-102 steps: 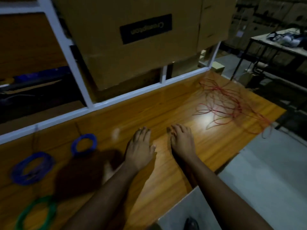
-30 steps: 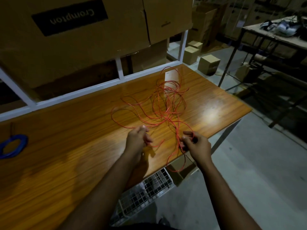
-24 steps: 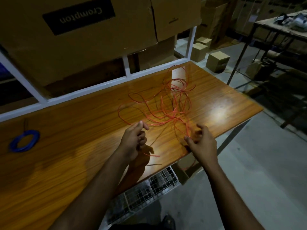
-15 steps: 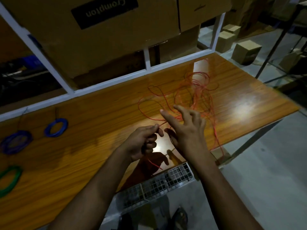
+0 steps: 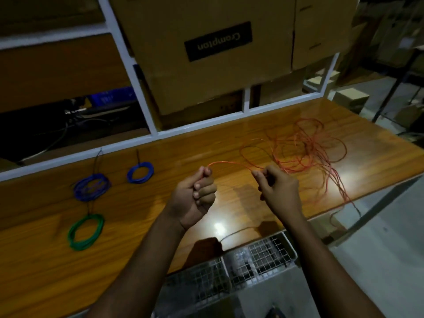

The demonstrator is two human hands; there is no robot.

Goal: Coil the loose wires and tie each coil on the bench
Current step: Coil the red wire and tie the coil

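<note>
Starting: my left hand [image 5: 195,196] grips the red wire [image 5: 229,163] end; right hand [image 5: 275,191] pinches it further along.
Tangle: bench's [image 5: 137,226] right end, trailing over the front edge.
Advice: wind even loops, feeding slack slowly.

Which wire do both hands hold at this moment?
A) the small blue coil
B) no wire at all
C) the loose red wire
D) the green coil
C: the left hand grips one end of the loose red wire and the right hand pinches it further along, while the green coil and small blue coil lie untouched on the bench.
</note>
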